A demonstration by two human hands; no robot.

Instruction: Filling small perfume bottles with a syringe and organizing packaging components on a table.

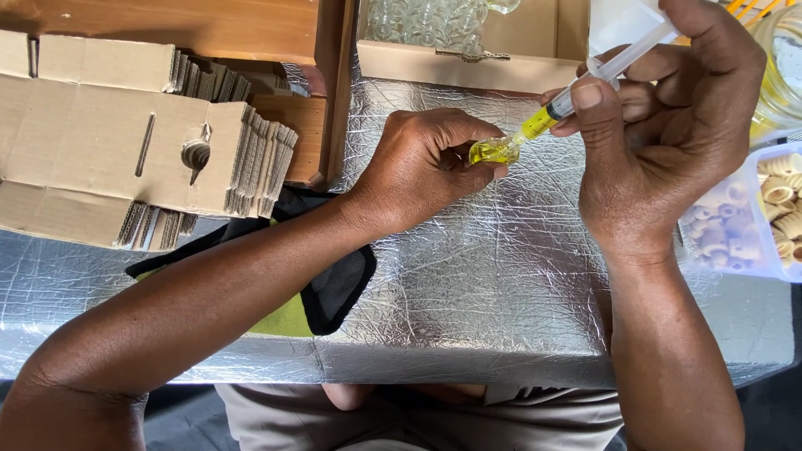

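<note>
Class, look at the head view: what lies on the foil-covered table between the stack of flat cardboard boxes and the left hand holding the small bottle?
A black and green cloth, partly under the left forearm, lies there in the head view.

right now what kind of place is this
Probably a small hand-packing workbench: a foil-covered table, a stack of flat cardboard boxes, and a syringe filling a small bottle with yellow liquid.

one cam on my head, looking straight down, pretty close over my left hand [422, 167] and right hand [668, 117], foil-covered table [468, 284] filling most of the view
</note>
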